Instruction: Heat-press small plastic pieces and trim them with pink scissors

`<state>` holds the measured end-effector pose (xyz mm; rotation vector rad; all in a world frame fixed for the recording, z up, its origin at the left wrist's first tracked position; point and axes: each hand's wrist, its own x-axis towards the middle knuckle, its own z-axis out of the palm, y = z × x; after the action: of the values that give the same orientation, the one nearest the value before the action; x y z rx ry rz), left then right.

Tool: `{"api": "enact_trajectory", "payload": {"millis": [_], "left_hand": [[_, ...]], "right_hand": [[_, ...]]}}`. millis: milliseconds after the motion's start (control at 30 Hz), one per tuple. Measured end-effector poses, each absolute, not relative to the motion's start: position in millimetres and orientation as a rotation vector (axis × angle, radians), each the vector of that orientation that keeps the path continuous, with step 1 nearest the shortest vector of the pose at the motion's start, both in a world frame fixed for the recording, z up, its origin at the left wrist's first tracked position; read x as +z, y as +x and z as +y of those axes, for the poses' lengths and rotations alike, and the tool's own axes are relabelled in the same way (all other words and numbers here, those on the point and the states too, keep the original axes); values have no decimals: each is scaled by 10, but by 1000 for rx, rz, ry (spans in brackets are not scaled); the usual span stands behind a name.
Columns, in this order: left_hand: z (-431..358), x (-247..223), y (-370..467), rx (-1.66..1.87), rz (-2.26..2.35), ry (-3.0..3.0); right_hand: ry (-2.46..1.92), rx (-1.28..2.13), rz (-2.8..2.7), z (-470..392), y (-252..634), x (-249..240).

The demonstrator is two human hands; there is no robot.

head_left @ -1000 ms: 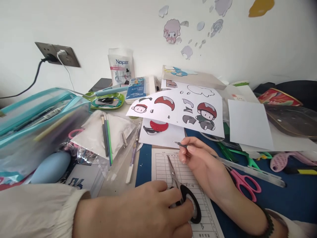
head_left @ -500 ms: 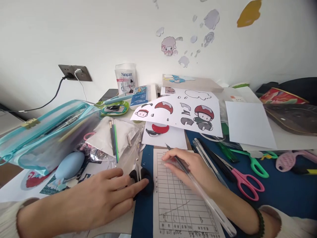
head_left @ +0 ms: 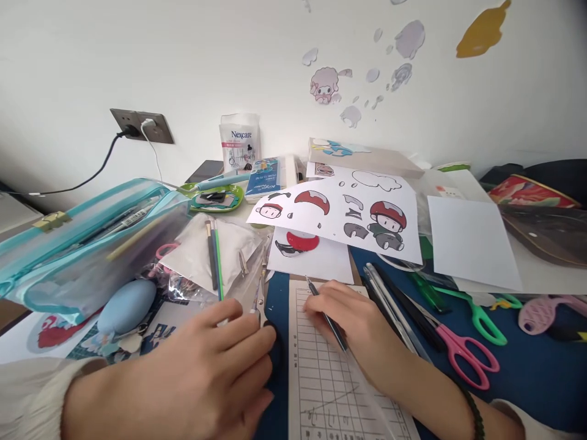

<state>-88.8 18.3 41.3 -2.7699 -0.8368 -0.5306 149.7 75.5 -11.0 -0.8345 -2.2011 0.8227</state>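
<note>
My right hand point(head_left: 351, 321) is closed around a pen point(head_left: 334, 333) with a dark grip and clear barrel. The pen's tip points up and left, near the top edge of a printed grid sheet point(head_left: 321, 373) with handwriting on its lower part. My left hand point(head_left: 206, 366) has bent fingers closed over the handles of black-handled scissors point(head_left: 277, 353). Those fingers hide most of the handles. Beyond the hands lies a paper printed with cartoon figures point(head_left: 337, 211), overlapping a white sheet point(head_left: 330, 260) that carries a red and black cutout point(head_left: 301, 241).
Left of my hands are a clear teal-edged pencil case point(head_left: 96, 244), a pale blue egg-shaped object point(head_left: 127, 307) and paintbrushes point(head_left: 215, 253) on a white packet. Pink scissors point(head_left: 470, 357), green scissors point(head_left: 486, 324) and a blank white paper point(head_left: 472, 241) lie right.
My left hand's fingers have bent in over the black-handled scissors, from a more stretched-out pose. My right fingers have drawn tighter around the pen. The view has shifted slightly.
</note>
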Motion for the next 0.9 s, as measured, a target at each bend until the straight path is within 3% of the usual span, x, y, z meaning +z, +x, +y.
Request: {"api": "enact_trajectory", "payload": {"millis": [300,567,900], "left_hand": [[218,159,-455,-510,-736,-2926],[184,1,-532,-636,-1038,-2682],[232,-77,-601,-512,-1074,-2670]], "right_hand": [[-1094,971,-2005,737,1620,-15],[-1169,1419,-1521,754,1593,-25],[-1467,1431,-1622,960,1385,120]]}}
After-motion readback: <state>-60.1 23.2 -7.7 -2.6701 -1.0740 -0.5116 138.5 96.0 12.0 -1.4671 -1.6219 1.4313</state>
